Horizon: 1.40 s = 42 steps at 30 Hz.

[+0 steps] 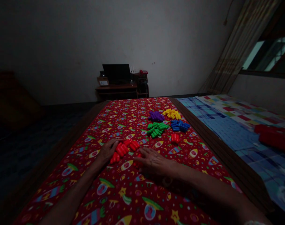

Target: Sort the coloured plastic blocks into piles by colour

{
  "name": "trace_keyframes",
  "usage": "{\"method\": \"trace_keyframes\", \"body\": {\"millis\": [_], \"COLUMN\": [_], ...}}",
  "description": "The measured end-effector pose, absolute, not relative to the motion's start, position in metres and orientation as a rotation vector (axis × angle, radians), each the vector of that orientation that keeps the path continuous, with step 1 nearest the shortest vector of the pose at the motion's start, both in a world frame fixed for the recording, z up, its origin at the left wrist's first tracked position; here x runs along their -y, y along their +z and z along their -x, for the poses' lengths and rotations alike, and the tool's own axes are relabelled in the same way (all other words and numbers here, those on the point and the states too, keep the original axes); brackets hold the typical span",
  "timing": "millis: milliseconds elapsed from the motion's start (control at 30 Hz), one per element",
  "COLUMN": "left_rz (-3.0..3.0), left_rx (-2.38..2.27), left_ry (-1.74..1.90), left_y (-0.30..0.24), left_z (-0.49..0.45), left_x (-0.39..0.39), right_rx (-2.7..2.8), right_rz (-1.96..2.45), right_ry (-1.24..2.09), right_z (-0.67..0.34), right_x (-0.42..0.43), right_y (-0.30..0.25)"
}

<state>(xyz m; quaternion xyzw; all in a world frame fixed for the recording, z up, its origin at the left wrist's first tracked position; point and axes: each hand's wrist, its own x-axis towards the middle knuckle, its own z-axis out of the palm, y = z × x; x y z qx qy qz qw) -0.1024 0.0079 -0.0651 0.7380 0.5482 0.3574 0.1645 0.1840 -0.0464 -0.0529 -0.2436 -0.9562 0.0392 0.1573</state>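
Observation:
A loose pile of small red plastic sticks point(122, 150) lies on the patterned red cloth point(123, 197). At the pile's left edge my left hand point(107, 152) rests with fingers stretched out along its far side, touching it and gripping nothing I can see. My right hand point(154, 163) is just right of the pile, its fingers curled over a few red sticks point(138, 161) that are partly hidden. A small separate group of red sticks point(175, 138) sits farther right. Beyond are sorted heaps of green sticks point(157, 129), blue sticks point(180, 125), purple sticks point(156, 116) and yellow sticks point(172, 114).
The cloth covers a long table with brown edges point(226, 153). To the right is a bed with a blue plaid cover point(210, 122) and a red item point(274, 137) on it. A desk point(116, 87) with a black monitor point(117, 73) stands against the far wall.

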Motion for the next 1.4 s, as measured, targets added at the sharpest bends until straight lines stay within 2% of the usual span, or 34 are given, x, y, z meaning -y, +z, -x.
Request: {"method": "trace_keyframes", "body": {"millis": [267, 433, 600, 733, 900, 1133, 1400], "left_rz": [-2.109, -2.12, -2.117, -2.122, -2.128, -2.151, -2.135], "left_rx": [-1.584, -1.582, -1.593, -1.61, -1.606, -1.593, -1.601], "left_ry": [0.975, 0.978, 0.978, 0.969, 0.96, 0.965, 0.972], "left_y": [-0.065, -0.064, -0.064, -0.061, -0.059, -0.064, -0.063], "left_z": [0.103, 0.103, 0.102, 0.101, 0.1, 0.103, 0.102], "left_x": [-0.008, -0.008, -0.009, -0.006, -0.005, -0.009, -0.008], "right_rx": [2.585, 2.485, 2.391, 2.369, 2.178, 1.988, 1.934], "right_rz": [0.911, 1.231, 1.161, 1.14, 1.328, 1.379, 1.371], "right_ry": [0.251, -0.1, -0.378, -0.247, -0.132, 0.13, 0.087], "right_z": [-0.228, -0.28, -0.318, -0.329, -0.34, -0.339, -0.345], "right_x": [0.029, 0.021, 0.013, 0.009, 0.006, -0.009, -0.003], "right_y": [-0.066, -0.062, -0.063, -0.052, -0.038, -0.04, -0.04]}}
